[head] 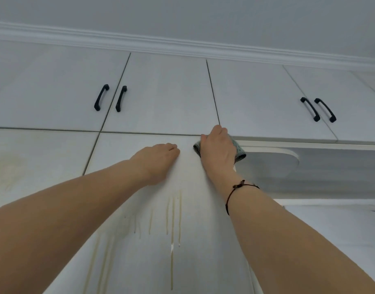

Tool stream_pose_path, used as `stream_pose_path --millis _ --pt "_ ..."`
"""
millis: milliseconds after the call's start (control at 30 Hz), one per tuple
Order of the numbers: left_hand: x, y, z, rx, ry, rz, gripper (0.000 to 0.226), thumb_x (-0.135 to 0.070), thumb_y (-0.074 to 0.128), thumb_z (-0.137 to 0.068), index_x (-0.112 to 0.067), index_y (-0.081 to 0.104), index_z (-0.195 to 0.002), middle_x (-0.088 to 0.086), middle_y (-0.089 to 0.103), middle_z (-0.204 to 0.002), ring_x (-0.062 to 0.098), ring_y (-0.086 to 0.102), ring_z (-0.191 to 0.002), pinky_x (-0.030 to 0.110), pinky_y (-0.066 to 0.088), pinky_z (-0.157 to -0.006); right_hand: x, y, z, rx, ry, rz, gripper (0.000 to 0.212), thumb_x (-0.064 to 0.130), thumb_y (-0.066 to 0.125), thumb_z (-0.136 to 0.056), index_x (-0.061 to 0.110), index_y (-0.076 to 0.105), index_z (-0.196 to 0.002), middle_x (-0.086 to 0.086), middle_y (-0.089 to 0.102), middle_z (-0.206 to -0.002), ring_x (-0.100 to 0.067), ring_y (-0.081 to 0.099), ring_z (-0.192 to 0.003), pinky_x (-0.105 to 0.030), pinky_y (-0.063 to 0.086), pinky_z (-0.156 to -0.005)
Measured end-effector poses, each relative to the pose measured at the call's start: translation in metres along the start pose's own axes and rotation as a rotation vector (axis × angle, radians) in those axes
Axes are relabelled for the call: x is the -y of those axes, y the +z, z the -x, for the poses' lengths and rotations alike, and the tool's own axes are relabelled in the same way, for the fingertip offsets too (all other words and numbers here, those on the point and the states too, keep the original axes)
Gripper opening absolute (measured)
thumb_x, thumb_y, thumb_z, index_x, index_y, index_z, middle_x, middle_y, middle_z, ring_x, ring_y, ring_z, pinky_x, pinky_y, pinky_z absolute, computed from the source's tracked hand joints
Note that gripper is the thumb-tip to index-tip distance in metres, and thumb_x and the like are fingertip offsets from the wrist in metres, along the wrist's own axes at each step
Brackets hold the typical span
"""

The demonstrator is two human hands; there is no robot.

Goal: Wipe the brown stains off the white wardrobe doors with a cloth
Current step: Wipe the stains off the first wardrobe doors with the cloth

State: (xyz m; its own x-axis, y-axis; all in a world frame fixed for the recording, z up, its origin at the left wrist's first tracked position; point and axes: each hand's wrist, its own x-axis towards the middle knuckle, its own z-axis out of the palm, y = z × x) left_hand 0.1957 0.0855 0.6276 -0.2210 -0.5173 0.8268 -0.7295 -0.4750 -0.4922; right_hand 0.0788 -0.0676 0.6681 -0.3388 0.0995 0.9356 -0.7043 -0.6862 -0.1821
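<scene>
I look up at a tall white wardrobe door [139, 262]. Brown drip stains [172, 225] run down its middle, below my hands. My right hand [217, 148] presses a green and grey checked cloth [238, 150] against the door's top right corner; the cloth shows on both sides of the hand. My left hand [159, 159] lies flat on the same door just left of it, fingers straight, holding nothing. A fainter yellowish smear [6, 172] marks the neighbouring door on the left.
Upper cabinet doors [161, 92] with black handles [101, 97] [309, 109] run above, under a white cornice [182, 46]. To the right of the stained door is an open recess with a rounded white shelf [273, 163].
</scene>
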Motion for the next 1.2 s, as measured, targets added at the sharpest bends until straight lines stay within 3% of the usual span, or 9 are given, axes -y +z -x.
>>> stream_pose_path --millis 133,333,433,500,567,700,967,1100,1200 --pt "0.001 -0.005 -0.006 0.044 -0.009 0.020 0.054 0.001 0.051 -0.085 -0.010 0.044 -0.137 0.004 0.042 -0.139 0.025 0.050 -0.122 0.041 0.046 -0.098 0.007 -0.003 0.003 0.018 0.045 0.022 0.035 0.038 0.038 -0.105 0.006 0.048 -0.115 -0.010 0.055 -0.113 -0.025 0.060 -0.099 -0.032 0.035 -0.062" --pt "0.004 -0.010 -0.007 0.037 -0.016 0.029 0.054 0.003 0.046 -0.087 -0.011 0.046 -0.139 0.005 0.044 -0.142 0.025 0.049 -0.126 0.041 0.043 -0.103 -0.003 -0.030 0.095 0.091 -0.582 -0.192 0.028 0.037 0.045 -0.097 0.012 0.058 -0.097 -0.003 0.057 -0.088 -0.023 0.057 -0.061 -0.028 0.033 -0.047" --pt "0.014 -0.012 0.001 0.064 -0.007 0.078 0.070 0.002 0.043 -0.089 -0.015 0.027 -0.154 0.001 0.028 -0.159 0.021 0.033 -0.144 0.035 0.031 -0.116 -0.021 -0.036 0.070 0.134 -0.442 -0.110 0.032 0.038 0.040 -0.101 0.011 0.056 -0.108 -0.005 0.058 -0.099 -0.025 0.061 -0.076 -0.034 0.042 -0.057" --pt "0.027 -0.012 0.012 0.053 -0.067 0.086 0.080 0.001 0.042 -0.090 -0.017 0.008 -0.160 0.000 0.013 -0.165 0.020 0.021 -0.150 0.032 0.024 -0.120 -0.023 -0.037 0.040 0.069 -0.276 -0.010 0.017 0.021 0.055 -0.098 0.007 0.060 -0.104 -0.012 0.059 -0.099 -0.029 0.061 -0.082 -0.036 0.048 -0.060" --pt "0.046 -0.010 0.024 0.016 -0.117 0.032 0.081 0.002 0.041 -0.090 -0.015 0.003 -0.160 0.001 0.007 -0.167 0.021 0.018 -0.151 0.033 0.024 -0.120 -0.013 -0.029 0.019 0.103 -0.229 0.120 0.027 0.001 0.040 -0.093 0.006 0.061 -0.109 -0.015 0.055 -0.106 -0.028 0.057 -0.093 -0.032 0.044 -0.060" --pt "0.083 -0.007 0.054 0.102 -0.248 -0.060 0.078 0.003 0.039 -0.093 -0.011 0.002 -0.160 0.005 0.003 -0.167 0.022 0.014 -0.153 0.034 0.022 -0.122 0.024 -0.006 -0.001 0.137 -0.158 0.108 0.045 0.025 0.017 -0.104 0.008 0.052 -0.127 -0.011 0.048 -0.125 -0.020 0.053 -0.109 -0.026 0.037 -0.069" --pt "0.110 -0.004 0.071 0.266 -0.382 -0.119 0.055 0.002 0.040 -0.088 -0.008 0.035 -0.142 0.011 0.048 -0.134 0.027 0.053 -0.112 0.035 0.047 -0.087 0.051 -0.028 0.089 0.270 -0.543 -0.248 0.027 0.043 0.039 -0.103 0.022 0.054 -0.096 0.003 0.065 -0.082 -0.022 0.063 -0.070 -0.032 0.040 -0.054" --pt "0.110 0.000 0.070 0.261 -0.365 -0.169 0.058 0.004 0.040 -0.091 -0.005 0.028 -0.147 0.012 0.041 -0.143 0.026 0.052 -0.115 0.033 0.047 -0.092 -0.005 -0.033 0.047 0.254 -0.266 -0.200 0.025 0.041 0.036 -0.102 0.026 0.050 -0.088 0.004 0.054 -0.069 -0.022 0.053 -0.061 -0.029 0.034 -0.052" --pt "0.107 0.006 0.070 0.270 -0.337 -0.210 0.070 0.006 0.043 -0.092 -0.001 0.012 -0.154 0.017 0.016 -0.162 0.030 0.045 -0.134 0.035 0.043 -0.105 -0.016 -0.026 0.019 0.073 -0.120 0.084 0.006 0.018 0.062 -0.094 0.015 0.060 -0.090 -0.002 0.061 -0.070 -0.022 0.057 -0.056 -0.025 0.033 -0.047"
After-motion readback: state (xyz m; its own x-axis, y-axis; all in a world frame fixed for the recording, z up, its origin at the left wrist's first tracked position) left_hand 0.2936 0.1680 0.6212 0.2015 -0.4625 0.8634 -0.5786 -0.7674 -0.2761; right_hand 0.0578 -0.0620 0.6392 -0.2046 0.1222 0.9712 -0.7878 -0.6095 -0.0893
